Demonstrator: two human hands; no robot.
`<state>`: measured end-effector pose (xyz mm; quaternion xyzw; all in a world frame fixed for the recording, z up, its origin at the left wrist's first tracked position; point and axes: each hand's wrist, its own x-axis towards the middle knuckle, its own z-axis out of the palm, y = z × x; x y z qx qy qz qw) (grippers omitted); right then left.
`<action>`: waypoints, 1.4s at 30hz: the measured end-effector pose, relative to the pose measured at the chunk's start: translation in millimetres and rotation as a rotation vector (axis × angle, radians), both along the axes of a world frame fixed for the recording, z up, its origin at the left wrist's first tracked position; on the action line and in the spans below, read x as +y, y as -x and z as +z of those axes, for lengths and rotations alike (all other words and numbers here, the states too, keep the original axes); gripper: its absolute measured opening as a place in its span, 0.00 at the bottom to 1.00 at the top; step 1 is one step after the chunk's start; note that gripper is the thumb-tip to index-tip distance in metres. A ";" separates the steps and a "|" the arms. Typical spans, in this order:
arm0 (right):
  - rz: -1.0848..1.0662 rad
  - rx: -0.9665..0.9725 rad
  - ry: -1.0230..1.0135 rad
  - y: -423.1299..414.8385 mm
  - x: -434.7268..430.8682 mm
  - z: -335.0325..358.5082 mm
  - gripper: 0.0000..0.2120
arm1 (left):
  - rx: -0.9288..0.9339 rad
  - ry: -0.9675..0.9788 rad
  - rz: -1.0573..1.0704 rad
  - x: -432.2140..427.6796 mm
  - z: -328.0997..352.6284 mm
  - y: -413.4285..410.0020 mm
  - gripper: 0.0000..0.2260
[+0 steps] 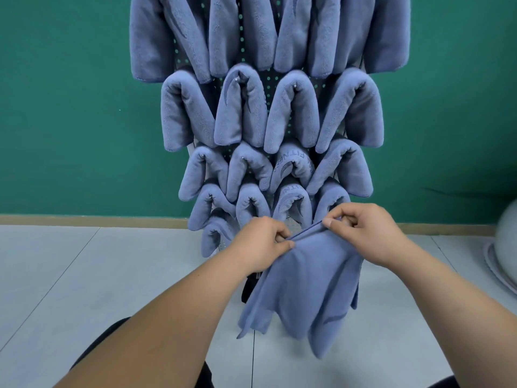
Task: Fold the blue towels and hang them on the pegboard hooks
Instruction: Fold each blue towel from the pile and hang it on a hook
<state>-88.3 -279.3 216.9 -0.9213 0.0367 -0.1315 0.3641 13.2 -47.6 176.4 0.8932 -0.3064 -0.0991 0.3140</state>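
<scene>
The left hand [263, 242] pinches one end of the blue towel's [307, 289] top hem, and the right hand [363, 233] pinches the other end, slightly higher. The hem therefore runs across between them, tilted up to the right, while the cloth hangs loose and unfolded below. Neither hand is nearer. The pegboard [268, 79] stands straight ahead, crowded with folded towels [240, 107], and I cannot make out a free hook. The room has a grey tiled floor [84, 275], wooden skirting [84, 219] and a green wall [56, 107]. A pale rounded object [509, 247] sits at the far right.

Blue towel [305, 281] between both hands
</scene>
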 end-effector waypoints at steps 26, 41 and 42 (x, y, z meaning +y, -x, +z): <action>-0.370 0.104 0.053 -0.1 -60.1 -13.6 0.08 | 0.006 -0.120 0.047 63.2 24.3 -36.5 0.08; 0.187 0.027 -0.132 -3.5 32.7 -7.0 0.02 | 0.075 0.197 -0.062 1.2 23.9 11.3 0.05; 0.183 0.033 -0.123 -2.9 30.6 -7.4 0.02 | 0.083 0.196 -0.038 3.1 23.5 8.2 0.06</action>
